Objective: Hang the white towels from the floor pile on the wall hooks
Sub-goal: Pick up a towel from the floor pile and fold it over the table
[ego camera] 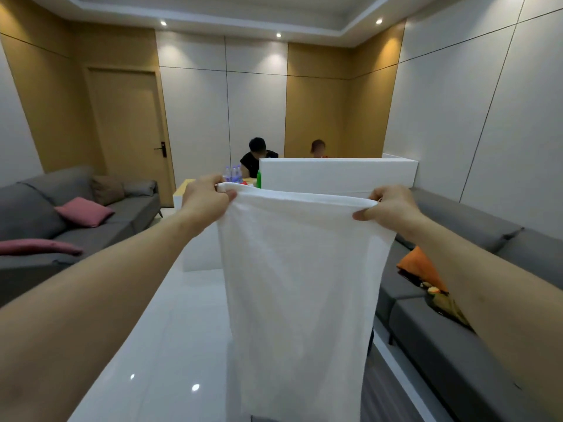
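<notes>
A white towel (pixel 301 284) hangs straight down in front of me, stretched out by its top edge at about chest height. My left hand (pixel 205 194) pinches the towel's top left corner between thumb and fingers. My right hand (pixel 391 207) grips the top right corner, thumb pointing inward along the edge. Both arms reach forward. No wall hooks and no floor pile show in this view.
A white partition (pixel 338 175) stands ahead, with two people seated behind it at a table holding bottles (pixel 233 173). A grey sofa (pixel 73 226) with pink cushions lines the left side, a grey bench (pixel 475 345) with an orange item the right. Glossy white floor (pixel 170 345) lies below.
</notes>
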Demonstrator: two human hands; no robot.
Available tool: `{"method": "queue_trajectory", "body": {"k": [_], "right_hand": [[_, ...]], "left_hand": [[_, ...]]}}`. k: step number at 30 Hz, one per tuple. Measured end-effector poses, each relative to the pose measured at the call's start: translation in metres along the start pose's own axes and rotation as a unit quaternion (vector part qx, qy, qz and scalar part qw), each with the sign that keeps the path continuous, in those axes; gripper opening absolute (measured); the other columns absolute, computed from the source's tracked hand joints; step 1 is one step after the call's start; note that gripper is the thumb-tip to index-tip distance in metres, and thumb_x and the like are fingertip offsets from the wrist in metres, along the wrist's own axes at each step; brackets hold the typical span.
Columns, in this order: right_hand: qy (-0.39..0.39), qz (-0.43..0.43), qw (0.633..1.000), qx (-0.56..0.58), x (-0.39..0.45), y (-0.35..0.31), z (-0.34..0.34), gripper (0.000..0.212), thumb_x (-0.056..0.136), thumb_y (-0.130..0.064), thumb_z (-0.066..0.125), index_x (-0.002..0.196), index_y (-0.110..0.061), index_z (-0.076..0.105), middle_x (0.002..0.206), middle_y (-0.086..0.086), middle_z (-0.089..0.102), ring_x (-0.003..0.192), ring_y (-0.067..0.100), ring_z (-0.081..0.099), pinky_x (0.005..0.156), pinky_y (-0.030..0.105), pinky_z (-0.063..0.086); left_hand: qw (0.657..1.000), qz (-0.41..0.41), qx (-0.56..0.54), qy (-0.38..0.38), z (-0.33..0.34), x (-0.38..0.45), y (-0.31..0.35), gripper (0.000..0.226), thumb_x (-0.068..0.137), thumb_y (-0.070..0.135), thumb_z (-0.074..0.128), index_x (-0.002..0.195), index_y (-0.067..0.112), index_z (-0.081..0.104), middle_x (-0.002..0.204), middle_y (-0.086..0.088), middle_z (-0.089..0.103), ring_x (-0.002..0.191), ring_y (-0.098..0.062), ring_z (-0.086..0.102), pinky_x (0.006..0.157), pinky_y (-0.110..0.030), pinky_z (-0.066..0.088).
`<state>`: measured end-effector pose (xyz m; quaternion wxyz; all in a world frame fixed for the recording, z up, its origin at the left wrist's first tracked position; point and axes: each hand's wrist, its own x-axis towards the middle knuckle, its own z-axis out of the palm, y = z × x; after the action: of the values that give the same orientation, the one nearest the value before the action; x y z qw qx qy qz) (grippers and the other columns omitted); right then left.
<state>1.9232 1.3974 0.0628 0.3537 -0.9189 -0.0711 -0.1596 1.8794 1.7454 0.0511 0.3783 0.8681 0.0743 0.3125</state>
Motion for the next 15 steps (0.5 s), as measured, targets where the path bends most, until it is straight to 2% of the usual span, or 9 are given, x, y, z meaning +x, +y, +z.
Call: {"method": "queue_trajectory", "body": {"k": [2, 5, 7, 11, 15], "right_hand": [[-0.008, 0.003, 1.000, -0.013, 0.026, 0.002, 0.018, 0.022, 0.070, -0.027, 0.086, 0.077, -0.017, 0.068, 0.081, 0.000, 0.067, 0.075, 0.018, 0.063, 0.061, 0.027, 0.049], [-0.012, 0.017, 1.000, -0.023, 0.070, 0.008, 0.049, 0.012, 0.080, -0.027, 0.078, 0.084, -0.018, 0.070, 0.083, -0.001, 0.067, 0.075, 0.016, 0.064, 0.057, 0.024, 0.046], [-0.012, 0.021, 0.998, -0.050, 0.103, 0.011, 0.071, 0.009, 0.083, -0.027, 0.073, 0.079, -0.019, 0.071, 0.081, -0.001, 0.067, 0.073, 0.015, 0.062, 0.055, 0.023, 0.042], [-0.013, 0.032, 0.994, -0.106, 0.168, 0.014, 0.117, 0.012, 0.087, -0.027, 0.068, 0.079, -0.019, 0.072, 0.075, -0.002, 0.064, 0.073, 0.018, 0.060, 0.062, 0.027, 0.044], [0.015, 0.036, 0.994, -0.100, 0.226, 0.014, 0.152, 0.019, 0.090, -0.024, 0.065, 0.080, -0.011, 0.075, 0.078, 0.007, 0.068, 0.076, 0.025, 0.062, 0.069, 0.032, 0.050]], "left_hand": [[1.000, -0.005, 0.008, 0.001, 0.015, 0.023, -0.016, 0.017, 0.087, 0.028, 0.065, 0.103, 0.020, 0.067, 0.097, -0.004, 0.063, 0.093, -0.026, 0.058, 0.079, -0.039, 0.054], [1.000, -0.006, 0.030, -0.001, 0.041, 0.062, -0.048, 0.006, 0.086, 0.029, 0.066, 0.090, 0.025, 0.065, 0.090, -0.002, 0.062, 0.088, -0.024, 0.055, 0.069, -0.032, 0.041], [0.999, -0.016, 0.046, -0.014, 0.059, 0.091, -0.072, 0.006, 0.086, 0.031, 0.067, 0.086, 0.025, 0.065, 0.088, -0.003, 0.062, 0.087, -0.025, 0.056, 0.068, -0.031, 0.041], [0.997, -0.038, 0.055, -0.031, 0.092, 0.150, -0.112, 0.009, 0.084, 0.034, 0.069, 0.087, 0.027, 0.065, 0.089, -0.001, 0.065, 0.086, -0.022, 0.057, 0.068, -0.030, 0.041], [0.997, -0.040, 0.058, -0.037, 0.115, 0.204, -0.133, 0.012, 0.084, 0.038, 0.070, 0.086, 0.027, 0.065, 0.085, 0.002, 0.064, 0.084, -0.021, 0.058, 0.067, -0.031, 0.041]]}}
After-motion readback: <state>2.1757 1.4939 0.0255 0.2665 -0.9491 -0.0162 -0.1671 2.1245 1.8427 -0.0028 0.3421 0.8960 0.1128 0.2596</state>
